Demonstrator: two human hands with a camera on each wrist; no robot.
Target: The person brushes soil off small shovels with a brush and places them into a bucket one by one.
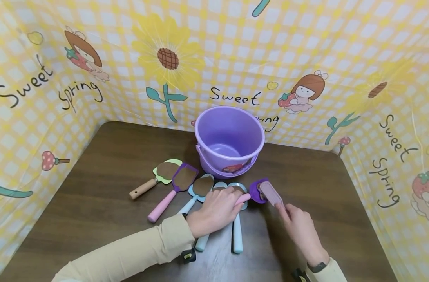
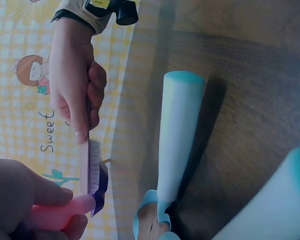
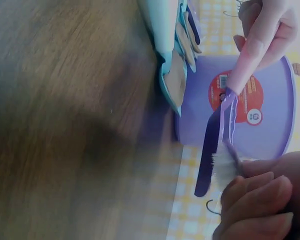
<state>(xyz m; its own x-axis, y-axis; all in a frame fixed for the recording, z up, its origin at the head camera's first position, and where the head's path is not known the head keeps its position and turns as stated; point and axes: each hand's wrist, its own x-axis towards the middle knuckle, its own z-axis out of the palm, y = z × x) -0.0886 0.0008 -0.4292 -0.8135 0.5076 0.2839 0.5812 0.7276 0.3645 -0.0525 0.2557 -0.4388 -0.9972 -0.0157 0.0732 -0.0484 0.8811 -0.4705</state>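
My left hand (image 1: 214, 209) grips the pink handle of a small purple toy shovel (image 1: 256, 194), held above the table. In my right hand (image 1: 300, 231) is a pale pink brush (image 1: 270, 194) with white bristles. The bristles lie against the shovel's blade, which bears brown smears in the head view. From the right wrist, the purple shovel (image 3: 210, 155) is seen edge-on, with the brush (image 3: 225, 167) meeting its blade. Under my left forearm and hand lie light blue shovels (image 1: 237, 235), partly hidden; one's handle (image 2: 180, 130) fills the middle of the left wrist view.
A purple bucket (image 1: 207, 156) with its handle down stands at the table's back, its inside bare. Left of it lie a green shovel (image 1: 161, 176) with a wooden grip and another purple shovel (image 1: 168, 199) with a pink grip, both brown-faced. Printed cloth (image 1: 129, 98) surrounds the dark wooden table (image 1: 94, 188).
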